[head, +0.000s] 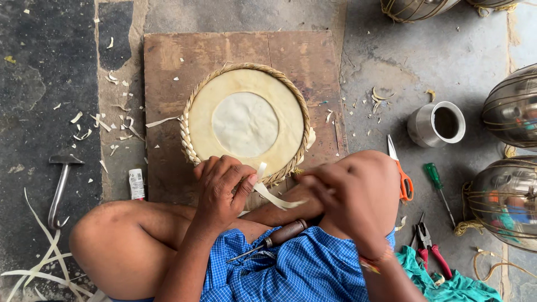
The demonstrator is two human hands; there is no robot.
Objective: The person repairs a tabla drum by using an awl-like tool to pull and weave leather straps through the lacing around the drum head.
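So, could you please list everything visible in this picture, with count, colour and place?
drum: one, cream skin with braided tan rim, on the board
wooden board: one, brown, on the floor
strip: one, pale, between both hands at the drum's near rim
awl: one, wooden handle, on the lap
scissors: one, orange handles, right of the knee
screwdriver: one, green handle, floor right
pliers: one, red handles, by the green cloth
metal cup: one, silver, floor right
metal shells: four partly in view, shiny, right edge and top
hammer: one, dark, floor left
small tube: one, white, beside the board
left hand: on the drum rim, pinching the strip
right hand: holding the strip's other end
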